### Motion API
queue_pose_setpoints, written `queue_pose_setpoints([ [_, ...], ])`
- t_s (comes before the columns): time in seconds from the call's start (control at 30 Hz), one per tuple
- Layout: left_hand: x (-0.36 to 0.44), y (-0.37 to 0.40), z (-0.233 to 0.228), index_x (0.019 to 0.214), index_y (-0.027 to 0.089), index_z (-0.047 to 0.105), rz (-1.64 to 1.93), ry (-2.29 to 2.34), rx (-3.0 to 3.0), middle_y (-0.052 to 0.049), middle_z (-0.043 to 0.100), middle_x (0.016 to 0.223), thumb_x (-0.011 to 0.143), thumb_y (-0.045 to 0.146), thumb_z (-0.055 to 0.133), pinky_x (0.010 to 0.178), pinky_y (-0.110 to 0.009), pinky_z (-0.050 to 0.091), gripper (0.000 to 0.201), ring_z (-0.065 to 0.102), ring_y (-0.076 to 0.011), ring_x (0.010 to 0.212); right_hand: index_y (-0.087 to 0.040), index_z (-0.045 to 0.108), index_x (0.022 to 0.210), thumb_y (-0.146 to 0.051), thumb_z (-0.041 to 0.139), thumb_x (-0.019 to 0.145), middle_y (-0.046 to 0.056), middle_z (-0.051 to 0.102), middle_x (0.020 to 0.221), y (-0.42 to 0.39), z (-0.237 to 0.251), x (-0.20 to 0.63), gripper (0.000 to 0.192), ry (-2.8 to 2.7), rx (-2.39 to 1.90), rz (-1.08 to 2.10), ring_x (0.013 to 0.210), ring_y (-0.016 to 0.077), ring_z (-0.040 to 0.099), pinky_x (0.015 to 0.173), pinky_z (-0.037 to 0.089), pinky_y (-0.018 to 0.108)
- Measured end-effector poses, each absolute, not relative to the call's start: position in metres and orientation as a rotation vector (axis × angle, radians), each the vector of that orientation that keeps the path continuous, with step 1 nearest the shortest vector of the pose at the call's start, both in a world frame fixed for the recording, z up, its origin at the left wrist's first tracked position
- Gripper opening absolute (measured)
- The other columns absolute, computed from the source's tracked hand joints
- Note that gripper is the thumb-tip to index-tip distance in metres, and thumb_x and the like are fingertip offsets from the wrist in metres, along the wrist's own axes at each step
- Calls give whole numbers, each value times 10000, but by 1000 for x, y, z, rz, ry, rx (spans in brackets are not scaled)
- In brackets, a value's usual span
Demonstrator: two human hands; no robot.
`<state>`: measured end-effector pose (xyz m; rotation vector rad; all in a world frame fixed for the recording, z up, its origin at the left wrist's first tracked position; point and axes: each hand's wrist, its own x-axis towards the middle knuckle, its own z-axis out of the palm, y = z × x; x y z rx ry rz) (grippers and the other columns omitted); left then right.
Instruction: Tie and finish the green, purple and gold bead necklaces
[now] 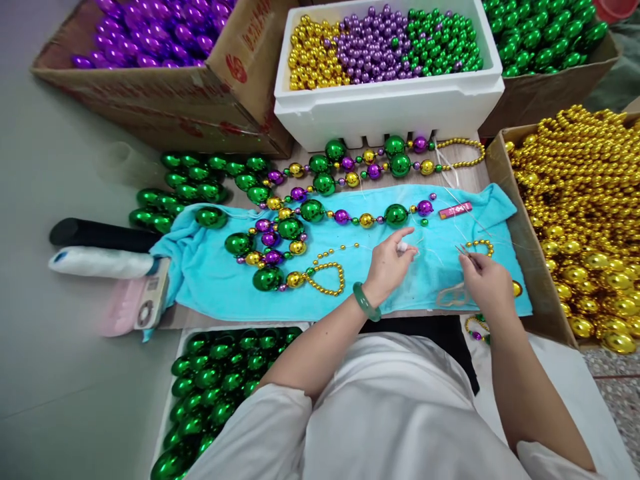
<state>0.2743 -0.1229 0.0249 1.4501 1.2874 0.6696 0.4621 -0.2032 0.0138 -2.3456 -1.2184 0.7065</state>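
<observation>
My left hand (pixel 389 267), with a green bangle (pixel 367 303) at its wrist, is over the turquoise towel (pixel 200 267). Its index finger and thumb stretch apart; a small white piece, maybe a finger wrap, shows between them. My right hand (pixel 484 280) is closed on a small pointed metal tool (pixel 465 252), mostly hidden in the fist. Just beyond its tips is a short curve of gold beads (pixel 481 247). Fine pale threads cross the towel between both hands. A strand of green, purple and gold beads (pixel 341 217) lies above my left hand, near a pink lighter (pixel 455 211).
A white foam box (pixel 390 100) of small gold, purple and green beads stands behind the towel. Cardboard boxes hold purple beads (pixel 155 33), green beads (pixel 545 37) and gold beads (pixel 590 200). Large green beads (pixel 215 380) fill a tray at front left. A black roll (pixel 103 233) lies left.
</observation>
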Motion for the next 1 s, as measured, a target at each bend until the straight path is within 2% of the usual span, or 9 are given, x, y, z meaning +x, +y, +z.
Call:
queue_pose_setpoints([
  [0.17, 267, -125, 33, 1232, 197, 623, 626, 1228, 1617, -13, 720, 813, 810, 150, 566, 790, -278, 516, 428, 674, -149, 780, -137, 686, 1123, -378, 501, 878, 201, 652, 1116, -206, 21, 469, 391, -1630, -2324, 330, 1060, 350, 542, 832, 444, 472],
  [0.3, 268, -129, 39, 1258, 218, 601, 607, 1101, 1693, -9, 732, 846, 810, 146, 573, 785, -274, 522, 454, 675, -148, 794, -241, 519, 1361, -209, 438, 895, 112, 528, 1379, -187, 22, 446, 475, -1683, -1584, 679, 974, 201, 615, 827, 512, 366],
  [0.4, 265, -128, 42, 1212, 217, 626, 613, 1097, 1752, -13, 724, 836, 813, 144, 566, 788, -282, 524, 410, 675, -155, 804, -249, 584, 1287, -215, 498, 868, 69, 667, 1151, -169, 22, 438, 429, -1662, -1405, 915, 818, 156, 639, 754, 528, 309],
  [0.5, 260, -124, 40, 1200, 212, 618, 634, 1134, 1690, -6, 706, 794, 812, 121, 542, 782, -281, 528, 406, 681, -151, 798, -201, 717, 956, -278, 586, 834, 32, 702, 798, -160, 26, 449, 195, -1602, -1559, 908, 715, 159, 631, 697, 509, 289],
  [0.57, 258, -122, 38, 1202, 205, 608, 644, 1120, 1604, -3, 696, 769, 806, 125, 552, 778, -279, 533, 408, 688, -155, 811, -193, 717, 876, -276, 593, 828, 32, 691, 767, -158, 30, 457, 157, -1570, -1618, 869, 695, 155, 620, 681, 493, 284],
  [0.73, 263, -124, 36, 1184, 191, 616, 665, 1020, 1457, -13, 691, 786, 794, 179, 604, 746, -270, 535, 390, 670, -149, 780, -257, 590, 1262, -261, 630, 791, 25, 684, 913, -157, 24, 454, 473, -1486, -1300, 1300, 774, 144, 622, 753, 499, 297],
  [0.8, 266, -123, 37, 1168, 193, 624, 668, 1022, 1453, -5, 674, 762, 787, 177, 607, 705, -256, 525, 382, 641, -132, 726, -208, 680, 1071, -320, 671, 758, 14, 662, 786, -154, 20, 449, 333, -1407, -1263, 1454, 689, 133, 595, 665, 486, 274],
  [0.9, 265, -120, 39, 1179, 200, 614, 667, 1040, 1431, 17, 631, 702, 775, 154, 606, 660, -234, 506, 407, 608, -113, 673, -160, 676, 741, -369, 681, 738, -23, 547, 563, -152, 22, 453, 209, -1315, -1451, 1355, 529, 98, 483, 526, 399, 238],
  [1.0, 263, -117, 39, 1173, 190, 605, 668, 1036, 1348, 22, 619, 697, 763, 151, 620, 652, -226, 504, 412, 609, -107, 671, -163, 655, 714, -367, 663, 738, -21, 538, 562, -150, 36, 480, 206, -1245, -1622, 1036, 518, 102, 471, 518, 391, 244],
])
